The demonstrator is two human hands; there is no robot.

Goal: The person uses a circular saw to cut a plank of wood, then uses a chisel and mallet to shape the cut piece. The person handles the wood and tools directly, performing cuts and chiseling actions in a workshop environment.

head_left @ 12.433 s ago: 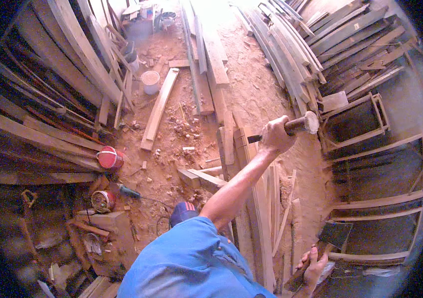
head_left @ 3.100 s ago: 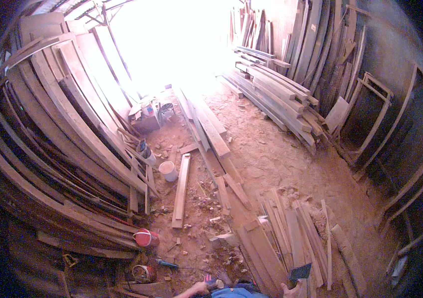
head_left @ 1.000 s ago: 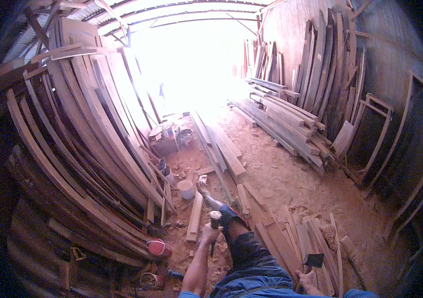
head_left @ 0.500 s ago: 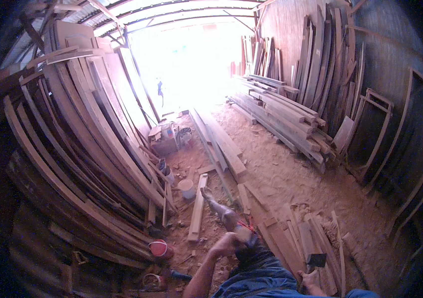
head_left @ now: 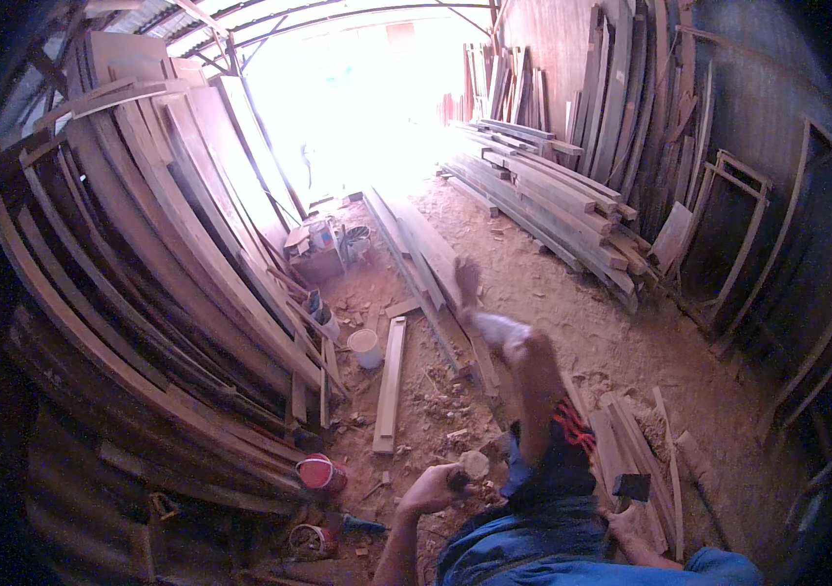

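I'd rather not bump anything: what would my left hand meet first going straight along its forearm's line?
Probably the chip-strewn floor ahead of your left hand, though depth is unclear.

Two hands, two held tools (one per hand), two red buckets.

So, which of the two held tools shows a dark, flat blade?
The bladed tool in the right hand; the other tool, in the left hand, shows a pale, rounded end.

Woodworking shop, stacked planks
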